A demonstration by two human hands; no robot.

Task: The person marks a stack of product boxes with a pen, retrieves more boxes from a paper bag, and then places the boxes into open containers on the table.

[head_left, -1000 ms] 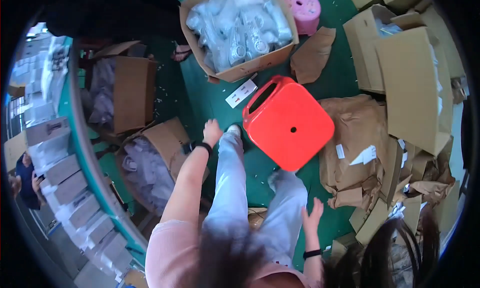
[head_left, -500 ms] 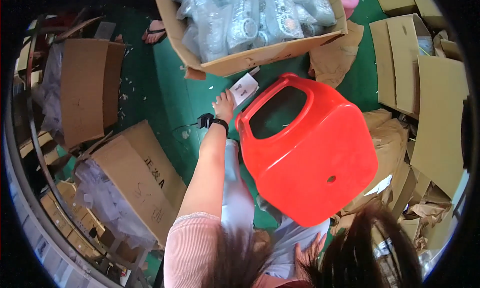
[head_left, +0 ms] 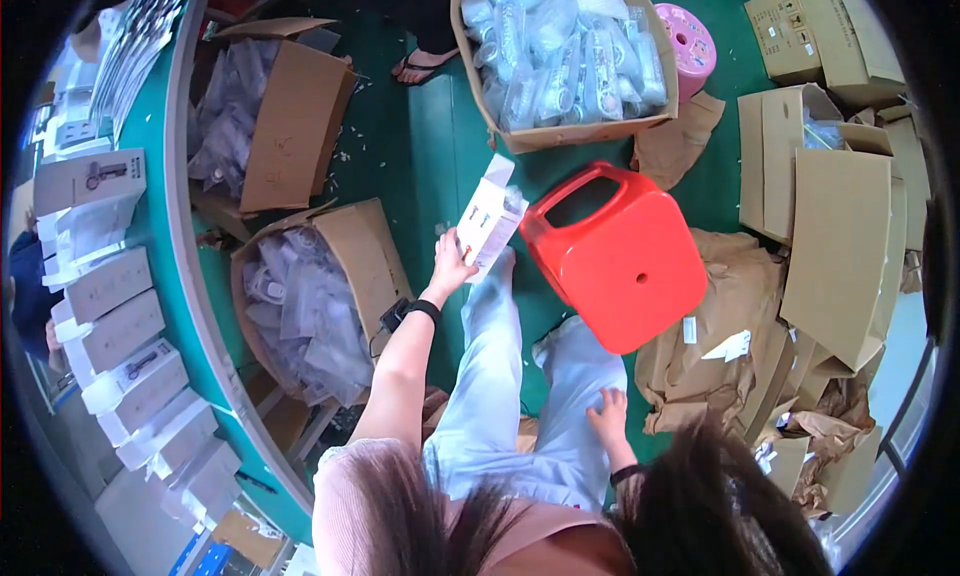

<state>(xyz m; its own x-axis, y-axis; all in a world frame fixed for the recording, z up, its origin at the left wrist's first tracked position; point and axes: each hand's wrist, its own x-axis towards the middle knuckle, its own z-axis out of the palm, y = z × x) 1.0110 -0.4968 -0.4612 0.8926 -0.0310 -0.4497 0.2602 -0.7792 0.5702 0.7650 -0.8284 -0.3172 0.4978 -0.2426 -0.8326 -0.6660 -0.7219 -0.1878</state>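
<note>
Gripping the white box (head_left: 488, 231) low on its left side with the left hand (head_left: 452, 266), bent fingers closed around the edge and spaced only to its width. Positioned above the green floor (head_left: 420, 221), in front of the left leg (head_left: 480, 351), with the far end slanted away from the body. Note the end flap (head_left: 498, 170) standing open at that end, with apparent clear wrap (head_left: 515, 202) just beside it.

Hold near the lower end, to leave the flap free. Press lightly, to avoid denting what looks like thin card. Tilt the open end upward, as a precaution against spilling. Allow clearance from the red stool (head_left: 630, 266), close on the right; cannot tell whether touching or apart.

Resting the right hand (head_left: 608, 416) on the right thigh, fingers partly spread, holding nothing visible. Use as second support in case of wobble.

Note, farther out, the large carton (head_left: 590, 136) of wrapped items (head_left: 560, 61), the brown paper (head_left: 720, 296) at right, and white boxes (head_left: 120, 326) along the worktop (head_left: 160, 191) at left.
</note>
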